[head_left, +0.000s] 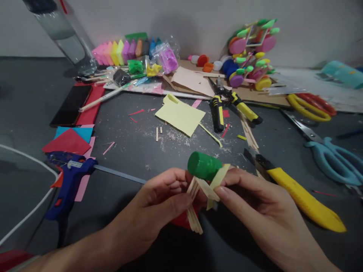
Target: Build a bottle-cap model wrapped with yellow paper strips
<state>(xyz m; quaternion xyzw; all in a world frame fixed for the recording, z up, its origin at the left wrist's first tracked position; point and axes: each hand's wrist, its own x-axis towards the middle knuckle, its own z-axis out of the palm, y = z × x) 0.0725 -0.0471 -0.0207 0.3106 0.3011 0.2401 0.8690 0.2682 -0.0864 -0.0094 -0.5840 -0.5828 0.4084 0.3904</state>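
Between my hands is a small craft model made of wooden sticks with a green bottle cap at its top. My left hand pinches the sticks between thumb and fingers. My right hand pinches a pale yellow paper strip against the model, beside the cap. Something red shows below the sticks, partly hidden by my left fingers. Just beyond the model lies a pale yellow paper sheet with a cut corner, among wood shavings and scraps.
Left are a blue glue gun with a white cord, a phone and a water bottle. Right lie a yellow utility knife, blue-handled scissors and pliers. Clay packs and a colourful model stand behind.
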